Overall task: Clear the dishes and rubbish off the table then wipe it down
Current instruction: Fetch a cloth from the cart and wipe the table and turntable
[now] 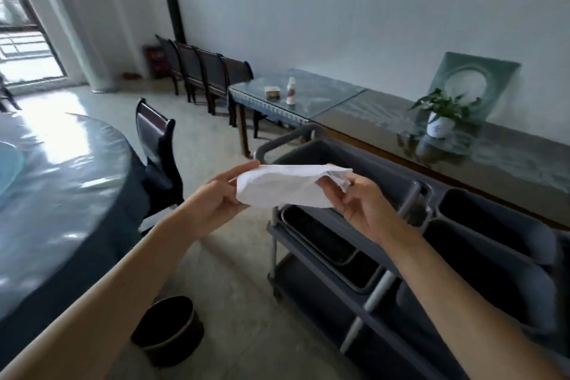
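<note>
White cloth hangs stretched between both hands in front of the grey cart, well apart from the round table on the left. The left hand holds one end with its fingers laid fairly straight along the top edge and the thumb beneath; the right hand pinches the other, bunched end between thumb and curled fingers.

The step looks like readying the cloth for wiping. To do it well, I would fold it into a flat pad with a smooth face, keep loose corners tucked in, then carry it to the table and wipe in overlapping passes from the far side toward the edge.

Counted: one cloth, two hands, one cart with several dark bins (some are partly hidden, so I cannot give an exact number), one dark bucket on the floor, one potted plant, one small bottle, and four chairs along the wall.
</note>
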The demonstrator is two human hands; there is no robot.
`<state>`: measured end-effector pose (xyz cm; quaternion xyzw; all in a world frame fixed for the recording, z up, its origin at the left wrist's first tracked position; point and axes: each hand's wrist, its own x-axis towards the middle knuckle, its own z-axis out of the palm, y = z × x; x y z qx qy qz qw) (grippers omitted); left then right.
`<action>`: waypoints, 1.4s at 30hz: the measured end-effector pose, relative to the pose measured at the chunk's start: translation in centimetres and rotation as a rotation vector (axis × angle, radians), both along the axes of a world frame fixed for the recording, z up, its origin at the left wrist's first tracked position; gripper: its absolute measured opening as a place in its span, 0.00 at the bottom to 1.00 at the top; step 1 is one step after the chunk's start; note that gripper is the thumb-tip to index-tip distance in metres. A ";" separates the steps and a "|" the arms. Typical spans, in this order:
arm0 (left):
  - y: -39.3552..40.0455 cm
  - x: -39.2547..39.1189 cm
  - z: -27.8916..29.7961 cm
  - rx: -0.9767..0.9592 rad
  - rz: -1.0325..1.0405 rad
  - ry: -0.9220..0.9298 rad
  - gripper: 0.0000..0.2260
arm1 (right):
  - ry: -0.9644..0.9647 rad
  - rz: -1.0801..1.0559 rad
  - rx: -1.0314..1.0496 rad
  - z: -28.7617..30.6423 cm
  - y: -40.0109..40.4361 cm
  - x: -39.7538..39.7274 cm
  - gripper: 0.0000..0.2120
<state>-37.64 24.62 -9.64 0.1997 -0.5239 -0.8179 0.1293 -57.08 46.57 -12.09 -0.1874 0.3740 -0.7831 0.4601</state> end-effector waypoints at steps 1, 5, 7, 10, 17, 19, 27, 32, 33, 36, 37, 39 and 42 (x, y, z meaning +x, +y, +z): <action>-1.1 2.5 0.6 -0.043 -0.023 0.038 0.28 | 0.044 0.041 -0.004 0.5 -1.7 1.5 0.25; -4.4 11.7 2.4 -0.177 0.011 0.097 0.25 | 0.308 0.199 0.031 2.3 -7.8 6.6 0.23; -5.2 15.8 3.2 -0.183 0.112 0.107 0.14 | 0.429 0.240 0.071 2.8 -9.9 9.4 0.24; -5.9 21.6 4.1 -0.339 0.318 -0.011 0.13 | 0.596 0.256 0.158 3.1 -12.9 14.0 0.26; -7.9 34.6 4.2 -0.716 0.733 -0.318 0.17 | 1.037 0.226 0.410 4.3 -19.6 26.8 0.22; -8.9 38.8 3.6 -0.690 0.803 -0.352 0.18 | 1.134 0.193 0.431 3.8 -22.0 30.5 0.22; -13.4 52.5 3.4 -0.545 1.089 -0.300 0.14 | 1.266 0.246 0.273 4.3 -32.1 45.5 0.25; -18.3 59.8 3.5 -0.519 1.197 -0.255 0.15 | 1.259 0.303 0.174 4.6 -40.0 53.6 0.17; -19.4 61.3 3.7 -0.517 1.206 -0.253 0.16 | 1.228 0.329 0.154 4.6 -41.6 55.3 0.15; -22.8 65.6 4.2 -0.528 1.263 -0.258 0.16 | 1.147 0.358 0.091 4.8 -46.6 59.9 0.12; -23.8 67.0 4.5 -0.539 1.287 -0.269 0.17 | 1.125 0.358 0.077 4.9 -48.3 61.4 0.13; -26.0 69.8 5.2 -0.568 1.316 -0.280 0.17 | 1.096 0.367 0.072 5.1 -51.3 64.6 0.13; -28.6 74.4 6.6 -0.614 1.366 -0.323 0.16 | 1.059 0.387 0.073 5.9 -55.3 69.8 0.18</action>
